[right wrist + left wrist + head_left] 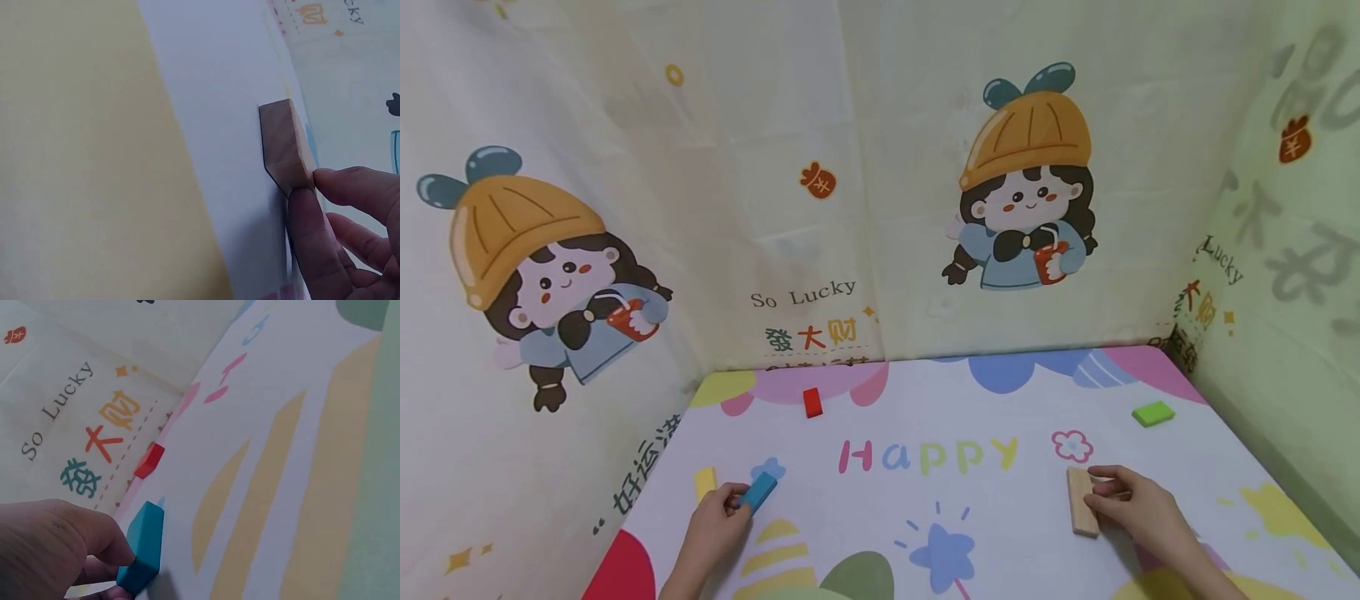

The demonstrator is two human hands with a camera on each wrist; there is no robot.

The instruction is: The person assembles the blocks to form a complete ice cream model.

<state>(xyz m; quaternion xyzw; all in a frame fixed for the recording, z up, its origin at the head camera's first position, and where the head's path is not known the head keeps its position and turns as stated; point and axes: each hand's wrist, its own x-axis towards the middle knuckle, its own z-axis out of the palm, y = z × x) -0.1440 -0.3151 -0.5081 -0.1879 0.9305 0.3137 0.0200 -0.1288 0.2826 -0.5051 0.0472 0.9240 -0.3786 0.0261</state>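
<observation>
My left hand [718, 521] pinches a blue block [759, 492] by its near end, thumb on one side and fingers on the other. The left wrist view has this block [145, 547] tilted close over the tabletop, a shadow beside it. On the right, thumb and fingers of my right hand [1138, 508] grip the side of a plain wooden block [1082, 500]. The same block [281, 137] appears at an angle in the right wrist view, its lower part between the fingertips. Just beyond the left hand stands a yellow block [705, 482], partly covered by that hand.
Near the back edge of the printed tabletop [880, 417] lies a red block [812, 402]. A green block [1153, 413] rests towards the right edge, beyond the right hand. Patterned cloth [895, 167] hangs behind the table and along both sides.
</observation>
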